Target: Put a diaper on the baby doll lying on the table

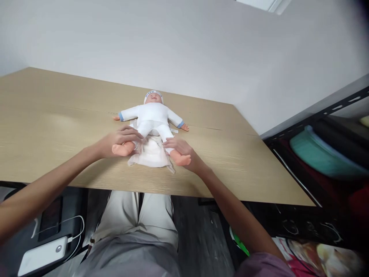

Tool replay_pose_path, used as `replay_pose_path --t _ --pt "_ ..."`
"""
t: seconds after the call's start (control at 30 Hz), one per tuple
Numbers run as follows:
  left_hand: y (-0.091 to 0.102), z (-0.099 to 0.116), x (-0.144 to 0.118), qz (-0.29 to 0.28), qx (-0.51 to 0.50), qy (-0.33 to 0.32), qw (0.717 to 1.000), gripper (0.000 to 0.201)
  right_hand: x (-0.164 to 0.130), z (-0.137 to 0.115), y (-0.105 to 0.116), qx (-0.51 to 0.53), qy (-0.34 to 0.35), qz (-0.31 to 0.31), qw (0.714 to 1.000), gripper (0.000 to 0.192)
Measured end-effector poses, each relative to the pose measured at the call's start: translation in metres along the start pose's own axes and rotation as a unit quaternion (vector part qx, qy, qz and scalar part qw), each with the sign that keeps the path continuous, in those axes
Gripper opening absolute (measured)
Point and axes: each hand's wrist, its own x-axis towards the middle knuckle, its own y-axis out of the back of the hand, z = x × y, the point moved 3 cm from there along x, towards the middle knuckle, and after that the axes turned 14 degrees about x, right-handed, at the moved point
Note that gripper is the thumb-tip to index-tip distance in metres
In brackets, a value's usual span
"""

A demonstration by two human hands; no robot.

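A baby doll (152, 112) in a white suit with blue cuffs and a white headband lies face up on the table, arms spread, feet toward me. Under its hips and between its legs a white diaper (152, 154) is spread open, its front part toward the table edge. My left hand (122, 139) reaches over the doll's leg on the left, fingers bent at the diaper's side edge. Over the other leg my right hand (180, 146) is bent the same way, fingertips at the opposite edge. The doll's feet partly cover both hands, and the exact finger contact is blurred.
The wooden table (72, 96) meets a pale wall (129, 42) at the back. At right stands a black rack (291, 169) with a teal item (325, 154). Below the front edge, a white power bank (43, 256) with a cable lies on a dark surface at left.
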Motion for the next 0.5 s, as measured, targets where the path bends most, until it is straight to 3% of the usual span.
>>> replay_pose_path --t 0.13,0.3,0.5 --pt "-0.011 -0.014 -0.024 -0.048 0.058 -0.026 0.997 0.047 -0.016 0.015 -0.010 -0.010 0.062 -0.071 0.996 0.046" --pt "-0.031 -0.015 -0.035 -0.111 0.141 -0.032 0.983 0.080 -0.022 0.027 -0.018 -0.036 0.064 -0.082 0.994 0.045" --pt "-0.030 -0.015 -0.035 -0.125 0.154 -0.054 0.979 0.082 -0.027 0.026 -0.003 0.011 0.051 -0.105 0.993 0.047"
